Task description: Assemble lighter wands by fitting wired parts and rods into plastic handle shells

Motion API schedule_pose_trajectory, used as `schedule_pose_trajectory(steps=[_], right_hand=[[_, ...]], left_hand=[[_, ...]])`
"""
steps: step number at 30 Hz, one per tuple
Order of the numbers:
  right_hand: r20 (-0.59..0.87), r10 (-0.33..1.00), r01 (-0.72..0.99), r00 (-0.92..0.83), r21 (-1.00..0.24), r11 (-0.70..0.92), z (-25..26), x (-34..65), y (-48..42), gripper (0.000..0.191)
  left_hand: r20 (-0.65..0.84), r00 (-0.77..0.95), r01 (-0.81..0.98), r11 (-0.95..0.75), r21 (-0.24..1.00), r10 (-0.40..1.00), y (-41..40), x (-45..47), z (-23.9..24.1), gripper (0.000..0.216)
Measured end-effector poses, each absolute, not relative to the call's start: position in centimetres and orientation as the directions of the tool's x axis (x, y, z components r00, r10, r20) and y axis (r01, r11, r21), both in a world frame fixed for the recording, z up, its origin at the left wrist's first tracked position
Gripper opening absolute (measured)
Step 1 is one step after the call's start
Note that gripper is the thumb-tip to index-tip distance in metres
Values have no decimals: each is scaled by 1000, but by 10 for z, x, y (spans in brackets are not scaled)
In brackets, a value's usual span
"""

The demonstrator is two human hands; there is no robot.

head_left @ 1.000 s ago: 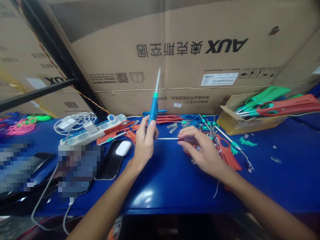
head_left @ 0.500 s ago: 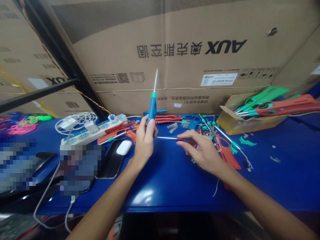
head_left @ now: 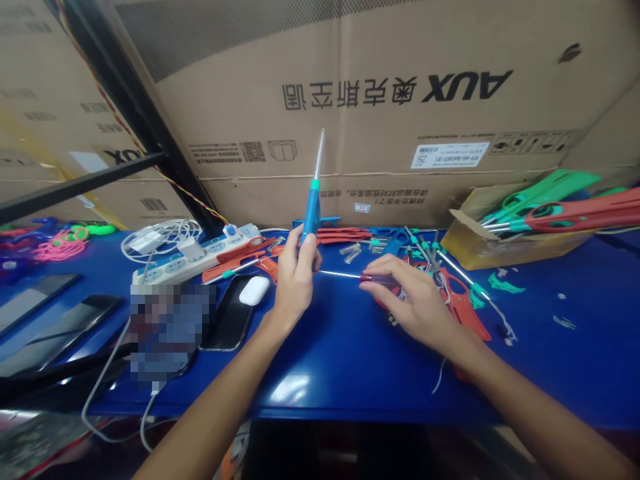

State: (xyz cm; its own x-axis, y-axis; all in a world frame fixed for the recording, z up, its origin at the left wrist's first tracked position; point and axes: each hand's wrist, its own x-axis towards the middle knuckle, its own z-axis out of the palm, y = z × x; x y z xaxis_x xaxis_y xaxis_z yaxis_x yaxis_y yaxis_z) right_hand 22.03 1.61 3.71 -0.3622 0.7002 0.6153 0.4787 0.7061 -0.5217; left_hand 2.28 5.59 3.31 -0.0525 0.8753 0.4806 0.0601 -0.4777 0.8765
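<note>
My left hand (head_left: 296, 277) is closed round a blue gas lighter (head_left: 313, 212), held upright with its metal tube pointing up. In my right hand (head_left: 413, 293) is a screwdriver (head_left: 373, 278) with a dark red handle, gripped between thumb and fingers. Its thin shaft runs level to the left, and the tip meets the lighter's side by my left fingers; the exact contact point is hidden. Behind my hands lie red lighter shells (head_left: 345, 235) and blue ones (head_left: 395, 241). Loose lighter tubes with green collars (head_left: 425, 247) and wires lie beyond my right hand.
A cardboard box (head_left: 465, 247) of green and red lighters stands at the back right. At the left are a power strip (head_left: 175, 265), a black phone (head_left: 227, 320) with a white earbud case (head_left: 254, 291), and other phones with cables. A large carton (head_left: 380, 147) backs the blue table (head_left: 340, 380).
The whole view has shifted slightly, so everything appears a little further right. Both hands keep their grip on the lighter and screwdriver, in nearly the same pose.
</note>
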Motion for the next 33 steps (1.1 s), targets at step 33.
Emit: schedule_pose_trajectory(steps=[33], right_hand=[[343,870,317,-353,-832,456,37,226,19,21]], left_hand=[[456,-51,20,-455,890,889,52,28,29,27]])
